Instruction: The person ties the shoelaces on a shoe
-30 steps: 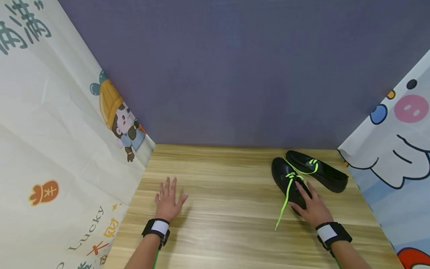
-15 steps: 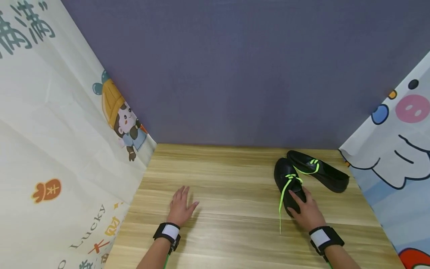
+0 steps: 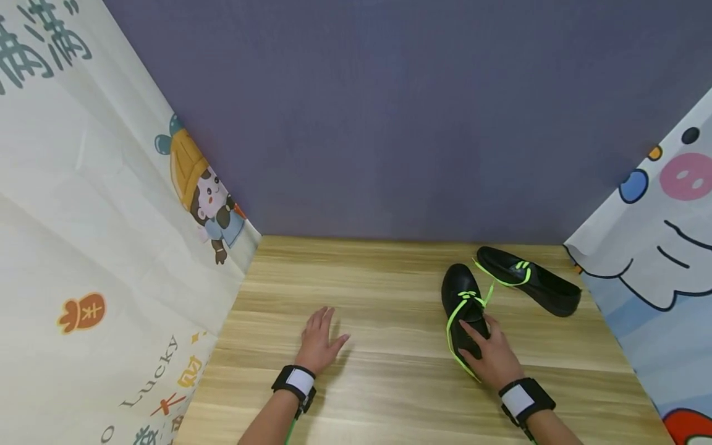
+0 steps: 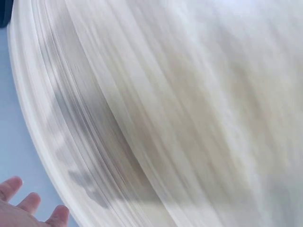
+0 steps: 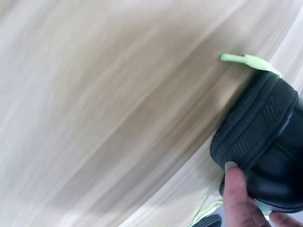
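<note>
A black shoe [image 3: 457,283] with neon green laces [image 3: 449,330] is in my right hand [image 3: 497,363], toe pointing toward the far wall. My thumb and fingers grip it around the heel end. The right wrist view shows the ridged heel [image 5: 265,127] close up, a fingertip [image 5: 234,182] pressed against it and a green lace tip [image 5: 251,61] beyond. The second black shoe [image 3: 547,287] lies just to the right and farther back, angled, its lace trailing. My left hand [image 3: 321,343] hovers palm down over the table, fingers extended and holding nothing; its fingertips [image 4: 31,202] show in the left wrist view.
The wood-grain table [image 3: 356,278] ends at a dark blue-grey wall [image 3: 356,123]. Printed white cloths hang on the left [image 3: 111,247] and on the right [image 3: 639,247]. Both wrists wear black straps [image 3: 528,402] with white patches.
The right hand has drawn the gripped shoe left and toward me, apart from the second shoe. Its lace now curves along the shoe's left side. The left hand has moved right and slightly nearer.
</note>
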### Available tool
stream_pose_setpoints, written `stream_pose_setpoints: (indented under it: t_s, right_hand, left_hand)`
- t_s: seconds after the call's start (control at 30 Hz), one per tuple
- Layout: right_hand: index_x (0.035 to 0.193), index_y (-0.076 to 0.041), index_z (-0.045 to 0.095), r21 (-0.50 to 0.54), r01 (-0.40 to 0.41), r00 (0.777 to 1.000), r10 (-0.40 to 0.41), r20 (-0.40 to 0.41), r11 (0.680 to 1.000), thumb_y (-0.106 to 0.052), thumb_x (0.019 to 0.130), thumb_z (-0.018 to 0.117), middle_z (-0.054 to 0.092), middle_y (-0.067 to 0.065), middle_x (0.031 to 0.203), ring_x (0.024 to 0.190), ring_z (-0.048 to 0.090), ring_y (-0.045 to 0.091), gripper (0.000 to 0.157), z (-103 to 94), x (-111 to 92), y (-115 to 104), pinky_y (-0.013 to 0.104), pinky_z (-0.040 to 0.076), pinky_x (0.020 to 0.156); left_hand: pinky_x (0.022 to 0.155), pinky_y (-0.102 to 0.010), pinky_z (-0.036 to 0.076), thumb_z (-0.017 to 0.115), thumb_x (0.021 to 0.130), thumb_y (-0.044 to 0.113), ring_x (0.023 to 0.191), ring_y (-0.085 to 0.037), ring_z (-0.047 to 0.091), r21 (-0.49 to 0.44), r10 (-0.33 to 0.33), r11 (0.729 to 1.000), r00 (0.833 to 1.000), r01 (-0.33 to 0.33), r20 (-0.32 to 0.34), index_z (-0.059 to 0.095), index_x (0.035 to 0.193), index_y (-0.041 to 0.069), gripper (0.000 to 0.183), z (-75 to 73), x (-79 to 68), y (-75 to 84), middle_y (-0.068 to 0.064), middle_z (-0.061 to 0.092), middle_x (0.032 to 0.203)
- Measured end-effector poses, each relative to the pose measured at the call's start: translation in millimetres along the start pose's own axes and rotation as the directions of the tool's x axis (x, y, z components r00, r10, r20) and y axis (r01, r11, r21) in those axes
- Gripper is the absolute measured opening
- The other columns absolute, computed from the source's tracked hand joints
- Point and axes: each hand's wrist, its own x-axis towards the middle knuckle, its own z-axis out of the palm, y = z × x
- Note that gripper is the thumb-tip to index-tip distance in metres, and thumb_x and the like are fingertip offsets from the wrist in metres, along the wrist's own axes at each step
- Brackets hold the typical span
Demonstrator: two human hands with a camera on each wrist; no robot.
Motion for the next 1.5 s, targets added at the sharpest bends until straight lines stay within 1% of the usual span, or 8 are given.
stream_pose_setpoints:
  t_s: [0.2, 0.37, 0.57, 0.83, 0.97, 1.17, 1.37, 1.5]
  right_hand:
    - [0.139, -0.019, 0.060, 0.012, 0.028, 0.999, -0.028, 0.042, 1.000, -0.029, 0.079, 0.086, 0.032, 0.038, 0.140, 0.110, 0.056, 0.055, 0.067, 7.2, -3, -18, 0.061, 0.052, 0.082]
    - [0.140, -0.022, 0.060, 0.026, 0.051, 0.996, -0.053, 0.066, 0.998, -0.035, 0.078, 0.086, 0.033, 0.035, 0.141, 0.111, 0.056, 0.052, 0.068, 12.0, -9, -36, 0.056, 0.054, 0.080]
    - [0.138, -0.026, 0.062, 0.057, 0.081, 0.993, -0.085, 0.081, 0.995, -0.038, 0.077, 0.087, 0.037, 0.031, 0.139, 0.103, 0.060, 0.044, 0.067, 16.4, -18, -64, 0.048, 0.055, 0.071]
    - [0.136, -0.028, 0.063, 0.081, 0.117, 0.989, -0.124, 0.086, 0.990, -0.041, 0.074, 0.088, 0.041, 0.027, 0.137, 0.096, 0.062, 0.038, 0.067, 21.9, -30, -95, 0.046, 0.055, 0.069]
    - [0.135, -0.029, 0.063, 0.094, 0.126, 0.986, -0.135, 0.100, 0.988, -0.043, 0.073, 0.088, 0.042, 0.028, 0.136, 0.091, 0.063, 0.033, 0.068, 25.7, -36, -107, 0.043, 0.055, 0.067]
    - [0.136, -0.031, 0.062, 0.096, 0.142, 0.982, -0.153, 0.110, 0.985, -0.045, 0.074, 0.087, 0.041, 0.028, 0.136, 0.095, 0.061, 0.032, 0.069, 33.0, -45, -121, 0.041, 0.055, 0.068]
    - [0.136, -0.028, 0.062, 0.121, 0.190, 0.978, -0.198, 0.061, 0.974, -0.045, 0.072, 0.089, 0.039, 0.026, 0.135, 0.087, 0.059, 0.020, 0.071, 36.7, -50, -128, 0.031, 0.051, 0.064]
    - [0.138, -0.023, 0.060, 0.161, 0.164, 0.982, -0.177, 0.065, 0.973, -0.051, 0.079, 0.082, 0.041, 0.020, 0.135, 0.089, 0.058, 0.014, 0.069, 35.3, -48, -123, 0.027, 0.049, 0.064]
  left_hand:
    - [0.093, -0.070, 0.040, 0.073, 0.092, 0.034, 0.135, -0.048, 0.037, -0.035, 0.035, 0.999, 0.998, -0.033, 0.057, 0.042, 0.146, -0.001, 0.071, 5.5, 2.2, 19.3, -0.026, 0.042, 0.146]
    - [0.097, -0.062, 0.043, 0.070, 0.094, 0.037, 0.130, -0.040, 0.046, -0.037, 0.070, 0.997, 0.990, -0.066, 0.124, 0.040, 0.148, 0.003, 0.071, 16.5, 3.0, 37.2, -0.020, 0.049, 0.140]
    - [0.095, -0.046, 0.049, 0.067, 0.095, 0.043, 0.117, -0.028, 0.057, -0.028, 0.138, 0.990, 0.966, -0.135, 0.219, 0.040, 0.149, 0.006, 0.071, 34.5, 3.8, 61.4, -0.011, 0.056, 0.127]
    - [0.097, -0.036, 0.050, 0.067, 0.096, 0.039, 0.117, -0.024, 0.060, -0.082, 0.218, 0.976, 0.931, -0.203, 0.294, 0.035, 0.151, 0.005, 0.072, 48.8, 1.1, 85.8, -0.011, 0.057, 0.129]
    - [0.096, -0.035, 0.051, 0.067, 0.096, 0.037, 0.116, -0.022, 0.059, -0.059, 0.239, 0.971, 0.923, -0.232, 0.303, 0.035, 0.151, 0.005, 0.071, 51.3, -1.0, 89.2, -0.010, 0.056, 0.128]
    - [0.088, -0.029, 0.052, 0.067, 0.095, 0.032, 0.101, -0.013, 0.058, -0.042, 0.246, 0.969, 0.916, -0.245, 0.316, 0.038, 0.149, 0.005, 0.067, 50.6, -2.7, 86.5, -0.008, 0.054, 0.122]
    - [0.079, -0.024, 0.050, 0.065, 0.097, 0.025, 0.087, -0.006, 0.052, -0.105, 0.232, 0.972, 0.914, -0.208, 0.333, 0.037, 0.150, 0.006, 0.063, 47.7, -3.5, 81.1, -0.008, 0.052, 0.121]
    - [0.073, -0.020, 0.046, 0.064, 0.095, 0.019, 0.079, -0.004, 0.047, -0.164, 0.240, 0.967, 0.920, -0.197, 0.309, 0.038, 0.148, 0.003, 0.062, 48.2, -3.6, 81.5, -0.006, 0.050, 0.115]
